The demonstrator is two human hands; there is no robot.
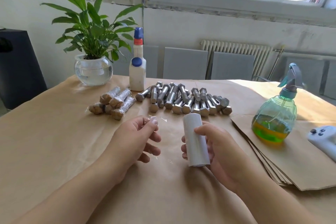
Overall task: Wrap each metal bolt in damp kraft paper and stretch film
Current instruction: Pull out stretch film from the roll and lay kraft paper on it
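I see my right hand (216, 143) curled round a small white roll of clear stretch film (195, 140), which it holds upright and a little tilted above the middle of the table covered in brown kraft paper (45, 142). My left hand (138, 138) is apart from it, thumb and forefinger pinching the loose end of the film (151, 120), so a thin clear sheet spans the gap between my two hands.

Behind the hands, toward the far edge, lies a heap of bare silver hex-head metal bolts (183, 98). Just left of that heap sits a small pile of bolts already wrapped in brown paper and film (114, 103). A white plastic bottle with a blue cap and red collar (137, 67) stands touching distance behind both piles, and a leafy green plant in a round glass bowl (93, 67) stands near the far left corner.

Along the right edge I have a stack of cut brown kraft paper sheets (283, 167), with a green translucent spray bottle (276, 120) standing on it and a pale grey handheld controller (323, 140) beside that.
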